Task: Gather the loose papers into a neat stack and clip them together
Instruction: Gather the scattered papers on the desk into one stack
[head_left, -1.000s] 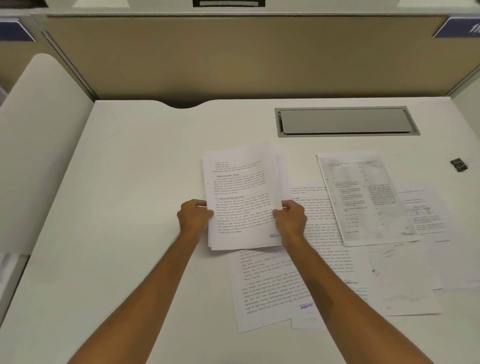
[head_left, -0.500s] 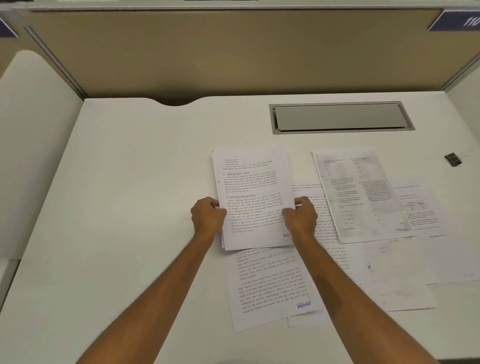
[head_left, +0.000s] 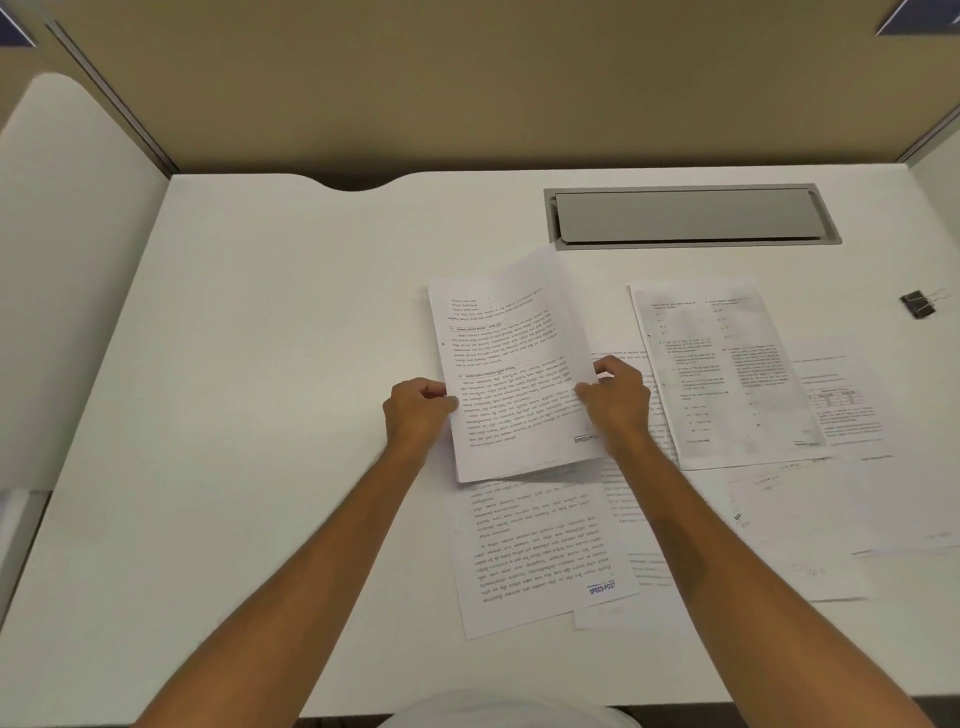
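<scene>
A small stack of printed papers (head_left: 511, 364) is held above the white desk (head_left: 260, 389), with my left hand (head_left: 415, 415) pinching its left edge and my right hand (head_left: 618, 402) gripping its right edge. Its top right corner curls upward. Below it lies a loose printed sheet (head_left: 540, 556) marked with a blue stamp. More loose sheets spread to the right, among them a grey two-column page (head_left: 722, 374) and a page with a table (head_left: 841, 400). A black binder clip (head_left: 920, 305) rests far right, apart from both hands.
A grey cable flap (head_left: 685, 215) is set into the desk behind the papers. A tan partition (head_left: 467, 88) closes off the back, and a white side panel (head_left: 67, 270) stands at the left. The desk's left half is bare.
The held stack has shifted a little to the right and its top right corner has lifted. Both hands keep their grip on its edges.
</scene>
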